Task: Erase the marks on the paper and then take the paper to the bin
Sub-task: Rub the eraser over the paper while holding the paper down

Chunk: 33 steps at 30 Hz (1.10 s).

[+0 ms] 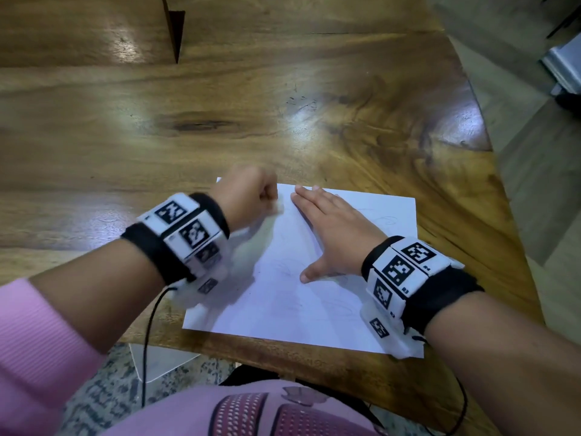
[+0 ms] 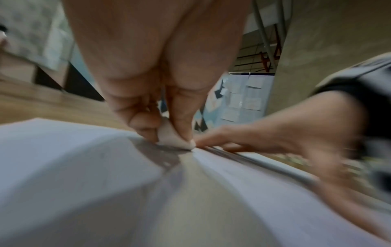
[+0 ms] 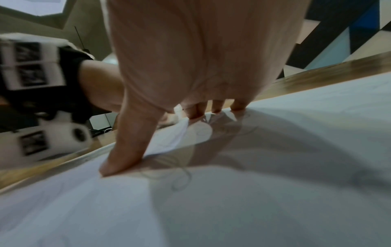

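A white sheet of paper [image 1: 292, 297] with faint pencil scribbles lies near the front edge of the wooden table [image 1: 220, 121]. My left hand [image 1: 248, 193] is curled over the paper's far left part and pinches a small white eraser [image 2: 174, 138] against the sheet. My right hand [image 1: 333, 228] lies flat on the paper beside it, fingers straight, thumb spread toward me. In the right wrist view the right hand's fingertips [image 3: 215, 108] and thumb [image 3: 127, 150] press the sheet [image 3: 232, 200] down, with pencil loops showing around them.
The table's curved right edge [image 1: 490, 171] drops to a grey floor. A white box-like object [image 1: 562, 64] stands on the floor at the far right. A dark gap [image 1: 176, 33] splits the tabletop at the back left. No bin shows in any view.
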Motion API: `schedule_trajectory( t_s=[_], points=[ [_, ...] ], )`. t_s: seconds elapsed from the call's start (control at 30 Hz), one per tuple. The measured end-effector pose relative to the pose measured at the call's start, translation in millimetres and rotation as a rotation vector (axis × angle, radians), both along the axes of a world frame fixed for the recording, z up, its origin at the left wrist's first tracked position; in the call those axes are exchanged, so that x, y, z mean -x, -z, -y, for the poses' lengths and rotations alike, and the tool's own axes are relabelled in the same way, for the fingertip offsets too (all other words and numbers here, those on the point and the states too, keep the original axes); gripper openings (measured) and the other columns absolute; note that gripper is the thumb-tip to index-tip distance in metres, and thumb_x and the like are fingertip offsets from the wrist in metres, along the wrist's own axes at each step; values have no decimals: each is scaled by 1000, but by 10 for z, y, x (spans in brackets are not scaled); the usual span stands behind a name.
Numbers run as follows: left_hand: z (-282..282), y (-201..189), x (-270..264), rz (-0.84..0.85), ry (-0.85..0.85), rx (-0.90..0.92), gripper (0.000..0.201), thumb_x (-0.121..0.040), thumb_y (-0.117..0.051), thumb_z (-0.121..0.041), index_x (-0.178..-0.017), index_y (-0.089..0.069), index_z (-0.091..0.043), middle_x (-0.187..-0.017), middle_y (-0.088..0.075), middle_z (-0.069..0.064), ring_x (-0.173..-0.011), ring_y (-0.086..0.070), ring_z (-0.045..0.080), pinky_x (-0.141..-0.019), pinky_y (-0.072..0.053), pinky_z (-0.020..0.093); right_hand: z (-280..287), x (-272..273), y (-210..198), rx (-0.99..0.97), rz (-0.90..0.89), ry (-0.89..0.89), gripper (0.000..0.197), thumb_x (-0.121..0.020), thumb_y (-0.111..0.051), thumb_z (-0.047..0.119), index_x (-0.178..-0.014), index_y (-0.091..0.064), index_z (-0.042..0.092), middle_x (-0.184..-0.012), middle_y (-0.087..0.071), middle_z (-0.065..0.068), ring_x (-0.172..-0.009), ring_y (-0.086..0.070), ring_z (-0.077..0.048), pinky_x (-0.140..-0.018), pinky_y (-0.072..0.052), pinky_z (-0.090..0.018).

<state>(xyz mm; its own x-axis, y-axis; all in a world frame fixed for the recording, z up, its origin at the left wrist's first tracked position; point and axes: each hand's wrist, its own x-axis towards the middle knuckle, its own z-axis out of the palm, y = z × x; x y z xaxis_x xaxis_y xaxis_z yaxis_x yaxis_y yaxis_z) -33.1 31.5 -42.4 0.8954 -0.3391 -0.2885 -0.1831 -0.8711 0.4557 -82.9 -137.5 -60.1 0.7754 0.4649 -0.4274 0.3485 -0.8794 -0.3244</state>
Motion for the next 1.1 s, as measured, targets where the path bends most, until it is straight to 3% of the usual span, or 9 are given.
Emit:
schedule_trajectory(
  t_s=[0.1,0.17,0.23,0.4,0.53,0.7,0.87,1.0,1.1],
  points=[
    [98,-17,-90,74,-95,1,6,-77,-66,-10,-80,-63,-6,-59,-44,-8,-71,-45,18,-49,-29,20,-3,0,-4,2,3,-1,126,-63,-77,56,-150,7,20,-158,14,9,-145,13,-11,-116,7,-26],
    [84,17,28,14,-22,-3,6,-77,-66,-12,-73,-61,-10,-59,-43,-9,-70,-46,17,-51,-26,25,-3,1,-10,-2,5,-1,126,-63,-77,56,-150,7,20,-158,13,8,-145,12,-11,-117,6,-26],
    [55,39,118,-52,81,3,18,-76,-68,-15,-62,-56,-18,-58,-44,-11,-66,-46,16,-49,-28,19,-1,1,-8,-3,8,0,127,-62,-77,56,-150,6,20,-158,13,9,-145,12,-12,-118,6,-27],
    [77,-5,-135,87,-96,15,10,-78,-68,-14,-81,-63,-5,-62,-50,-5,-70,-47,16,-46,-25,20,-1,5,0,8,8,-2,126,-63,-76,57,-150,7,20,-158,14,8,-145,13,-11,-116,7,-26],
    [32,39,58,-13,100,2,15,-76,-69,-16,-68,-56,-15,-56,-44,-12,-61,-44,15,-49,-28,10,-3,5,-4,3,8,-5,126,-63,-77,57,-150,7,19,-158,14,8,-145,13,-11,-117,7,-26],
    [29,13,-111,101,-57,22,12,-77,-67,-14,-81,-63,-4,-71,-53,1,-70,-47,19,-53,-21,22,-4,-1,5,13,15,-9,126,-63,-76,57,-150,7,20,-158,14,8,-145,13,-11,-116,7,-25],
    [17,15,56,-38,128,-7,13,-76,-68,-17,-69,-58,-14,-57,-45,-13,-59,-45,12,-50,-32,10,-3,0,-9,-3,1,3,126,-63,-77,56,-150,6,20,-158,14,9,-145,13,-11,-116,8,-25],
    [70,-8,-90,97,-16,-17,9,-79,-66,-12,-83,-63,-4,-73,-54,1,-74,-47,18,-56,-25,22,-6,5,-6,4,2,0,125,-63,-77,56,-150,6,19,-158,13,8,-145,13,-12,-117,7,-26],
    [81,15,6,49,86,-13,6,-78,-65,-13,-76,-61,-8,-72,-53,1,-70,-46,18,-50,-26,21,-8,2,-11,-1,5,-2,126,-62,-77,56,-150,5,20,-158,12,8,-145,12,-11,-117,6,-25]
  ],
)
